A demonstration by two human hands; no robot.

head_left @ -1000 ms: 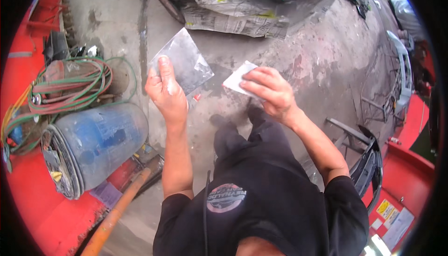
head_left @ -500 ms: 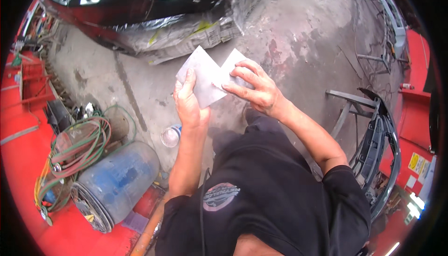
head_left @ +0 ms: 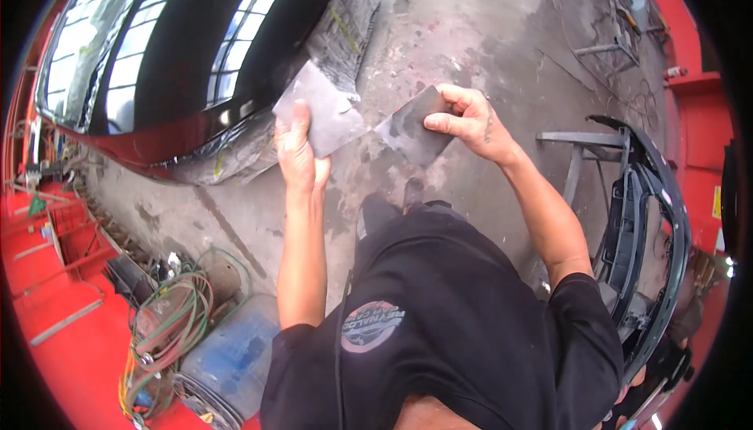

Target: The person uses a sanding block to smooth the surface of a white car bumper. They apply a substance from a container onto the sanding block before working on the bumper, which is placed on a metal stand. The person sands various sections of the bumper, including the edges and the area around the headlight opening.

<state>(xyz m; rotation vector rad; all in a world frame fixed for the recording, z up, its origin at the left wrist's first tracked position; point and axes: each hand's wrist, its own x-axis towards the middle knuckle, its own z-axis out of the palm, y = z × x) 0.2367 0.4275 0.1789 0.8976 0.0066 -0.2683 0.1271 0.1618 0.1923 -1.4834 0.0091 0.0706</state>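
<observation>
My left hand (head_left: 296, 152) grips a pale grey, roughly square sheet of sandpaper (head_left: 328, 123), thumb lying on its upper face. The right edge of this sheet looks uneven. Between thumb and fingers, my right hand (head_left: 476, 123) pinches a second, darker sheet of sandpaper (head_left: 414, 128) with blackish patches on its face. Both sheets are held up in front of my body, their near corners close together. Whether those corners touch I cannot tell. The fingers under the left sheet are hidden.
A glossy black car (head_left: 184, 46) stands at upper left, with masking paper (head_left: 341, 34) along its edge. At lower left lie a blue-grey drum (head_left: 231, 359) and coiled hoses (head_left: 176, 312). A metal stand (head_left: 584, 144) and a dark bumper (head_left: 667, 195) are on the right.
My right hand has drawn away to the right, and its sheet now shows a dark face instead of a pale one. The car fills more of the view; a small tub has left sight.
</observation>
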